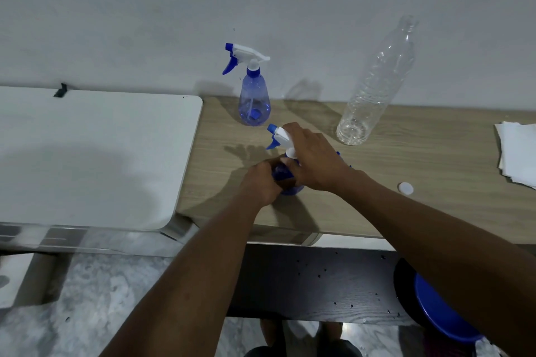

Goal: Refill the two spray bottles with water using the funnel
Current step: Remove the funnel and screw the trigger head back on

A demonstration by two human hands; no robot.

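Note:
A blue spray bottle stands near the middle of the wooden table. My left hand grips its body. My right hand is closed over its white and blue spray head. A second blue spray bottle with its head on stands upright behind, near the wall. A clear plastic water bottle stands open and looks nearly empty at the right. Its white cap lies on the table. A bit of blue shows behind my right wrist; I cannot tell what it is.
A white table adjoins on the left. Folded white paper towels lie at the far right edge. A dark bench and a blue round stool sit below the table's front edge.

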